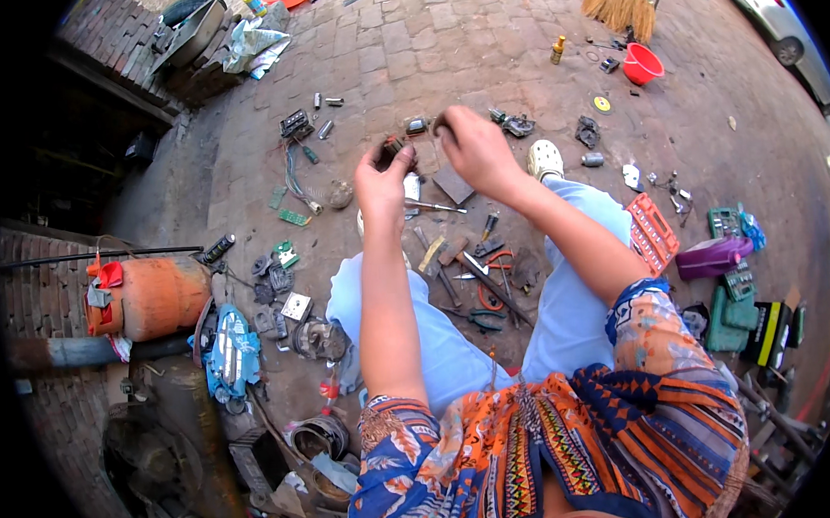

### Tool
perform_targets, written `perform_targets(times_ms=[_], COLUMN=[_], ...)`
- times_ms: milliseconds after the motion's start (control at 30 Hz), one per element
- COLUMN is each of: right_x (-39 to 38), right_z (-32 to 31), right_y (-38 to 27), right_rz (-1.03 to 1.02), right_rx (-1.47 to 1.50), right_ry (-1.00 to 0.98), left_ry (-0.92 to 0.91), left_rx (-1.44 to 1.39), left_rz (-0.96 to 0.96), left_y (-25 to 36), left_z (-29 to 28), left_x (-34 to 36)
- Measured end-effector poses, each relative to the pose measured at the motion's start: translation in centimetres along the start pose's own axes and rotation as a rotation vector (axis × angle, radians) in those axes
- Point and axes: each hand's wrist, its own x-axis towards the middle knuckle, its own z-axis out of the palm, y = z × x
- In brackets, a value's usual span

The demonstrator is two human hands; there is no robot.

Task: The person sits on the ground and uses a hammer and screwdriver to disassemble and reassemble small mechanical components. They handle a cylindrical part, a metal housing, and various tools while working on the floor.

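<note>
My left hand is raised over the ground with its fingers closed round a small dark part with reddish-brown on it. Close to its right, my right hand hangs with its fingers curled downward; whatever they may pinch is hidden. A small dark cylinder lies between and just beyond the hands. Below them on the bricks are a flat grey block and a screwdriver. Between my legs lie a hammer, orange-handled pliers and other hand tools.
Green circuit boards, metal cylinders and wires lie scattered to the left. An orange gas cylinder lies farther left. A red socket case and a purple bottle are at right. Beyond stand a red bucket and a broom.
</note>
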Motion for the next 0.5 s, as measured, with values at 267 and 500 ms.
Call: perform_targets(times_ms=[267, 500], right_x=[2.0, 0.8], right_z=[-2.8, -2.6], right_y=[1.6, -1.2], right_rz=[0.027, -0.037], right_rx=[-0.006, 0.117], right_ry=[0.138, -0.026], left_ry=[0.008, 0.205], left_rx=[0.473, 0.603], left_rz=[0.341, 0.462], left_y=[-0.5, -1.8], left_z=[1.3, 0.3], left_x=[0.5, 1.3])
